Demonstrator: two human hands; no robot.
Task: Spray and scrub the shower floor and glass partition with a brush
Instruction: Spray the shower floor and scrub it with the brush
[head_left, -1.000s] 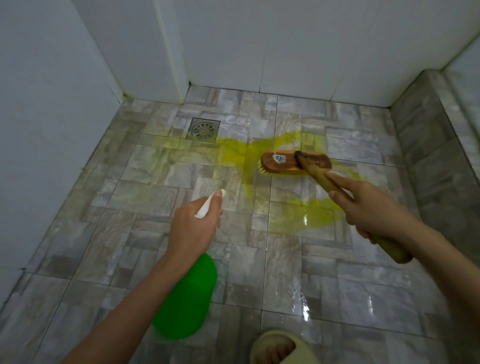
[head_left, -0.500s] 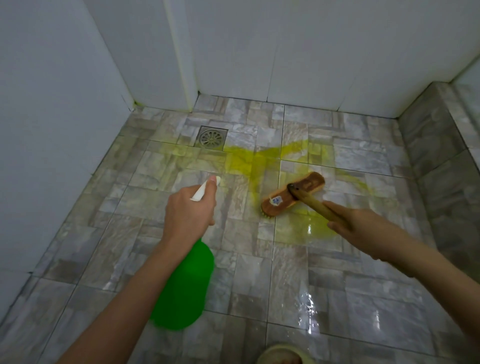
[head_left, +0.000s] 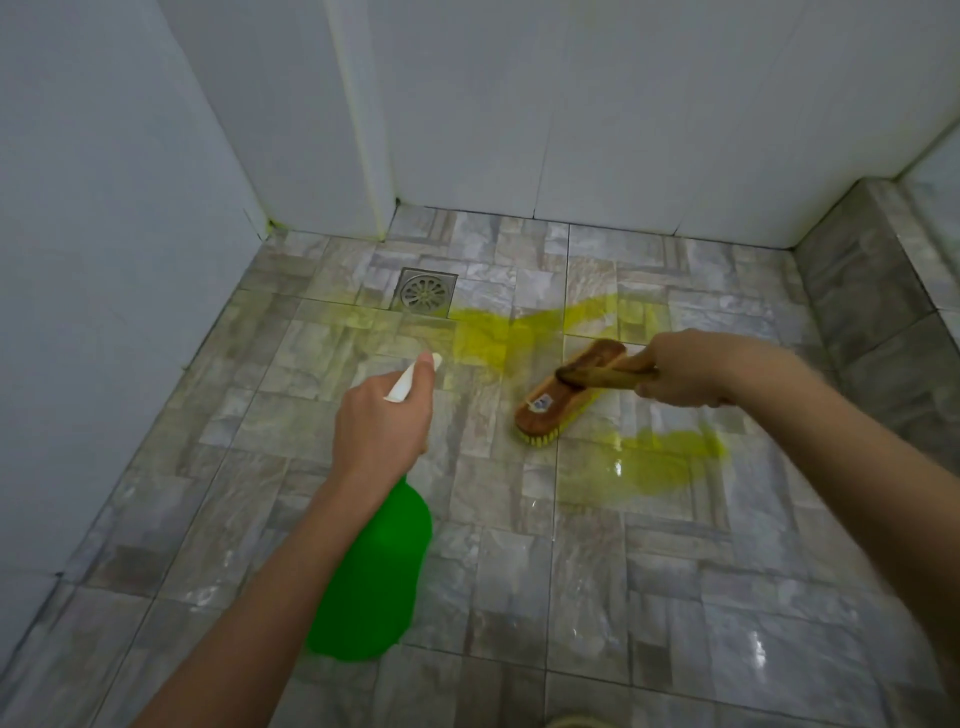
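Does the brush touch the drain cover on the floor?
Apart. The head view shows the brush well right of the drain cover, with yellow-stained tiles between them.

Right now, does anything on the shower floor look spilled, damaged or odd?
Yes: yellow-green liquid lies smeared across the grey tiled floor, from the square metal drain to a puddle near the wooden scrub brush. Probably sprayed cleaner; nothing looks broken.
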